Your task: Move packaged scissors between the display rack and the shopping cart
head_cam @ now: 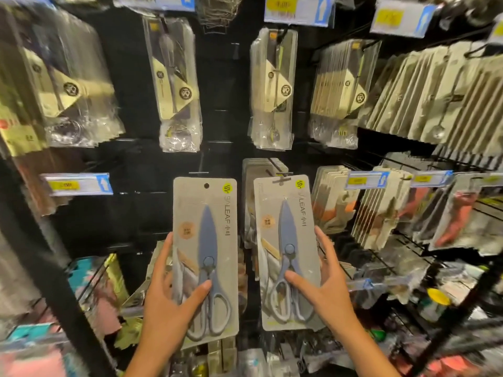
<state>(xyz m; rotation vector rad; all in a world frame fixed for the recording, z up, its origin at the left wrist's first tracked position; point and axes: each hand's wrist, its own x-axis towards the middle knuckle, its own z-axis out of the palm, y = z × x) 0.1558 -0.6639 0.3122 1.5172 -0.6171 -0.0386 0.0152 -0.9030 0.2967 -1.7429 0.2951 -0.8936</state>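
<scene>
I hold two grey card packs of blue-grey scissors upright before the black display rack [136, 213]. My left hand [168, 303] grips the left scissors pack [206, 235], thumb across the handles, fingers behind its left edge. Its hang hole is free of any hook. My right hand [324, 284] grips the right scissors pack [285, 240], thumb on the handles. The top of that pack sits at a rack hook [283, 176], in front of several more identical packs [258, 170]. No shopping cart is in view.
Rows of clear-bagged utensils [177, 85] hang above. Peelers and carded tools [381, 208] fill hooks to the right. Blue and yellow price tags [79, 183] stick out from hook ends. Mixed goods crowd the lower shelves.
</scene>
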